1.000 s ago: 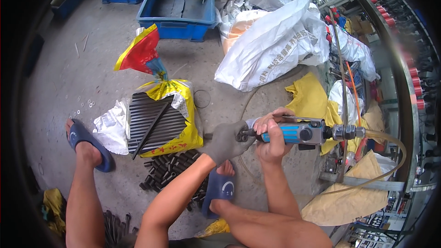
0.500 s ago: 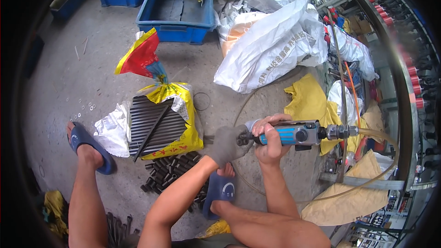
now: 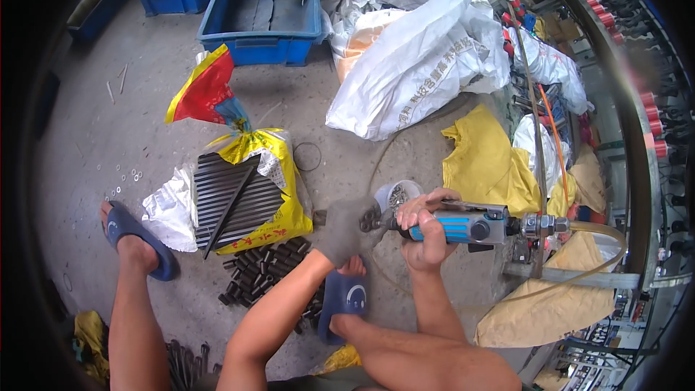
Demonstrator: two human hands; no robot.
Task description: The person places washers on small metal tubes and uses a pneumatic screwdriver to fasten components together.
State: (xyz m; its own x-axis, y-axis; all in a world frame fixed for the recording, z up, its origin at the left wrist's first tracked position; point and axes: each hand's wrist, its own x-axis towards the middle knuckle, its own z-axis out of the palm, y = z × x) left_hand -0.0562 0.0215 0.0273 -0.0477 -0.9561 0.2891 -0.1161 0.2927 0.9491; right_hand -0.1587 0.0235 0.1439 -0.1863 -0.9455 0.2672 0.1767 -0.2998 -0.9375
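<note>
A blue and silver air-powered hand tool [image 3: 463, 227] lies level in my right hand [image 3: 427, 235], its nose pointing left and a hose fitting on its right end. The fingers of that hand are wrapped round the tool's body. My left hand [image 3: 344, 233], in a grey glove, is closed just left of the nose. Small dark round-ended metal pieces [image 3: 370, 219] show at its fingertips, close against the tool's tip; their exact kind is unclear. Beyond the hands stands a white cup [image 3: 413, 188] of small metal bits, partly hidden by my right hand.
A pile of short black tubes [image 3: 260, 271] lies beside my slippered feet. Long dark rods [image 3: 235, 195] fill an opened yellow bag [image 3: 297, 206]. Blue crates [image 3: 253, 51] and white sacks [image 3: 405, 80] are farther off. A metal rack [image 3: 641, 137] runs along the right, near the hose [image 3: 604, 232].
My left hand and the dark pieces have shifted slightly left. The cup of metal bits now shows more beyond my hands. The whole view has moved a little.
</note>
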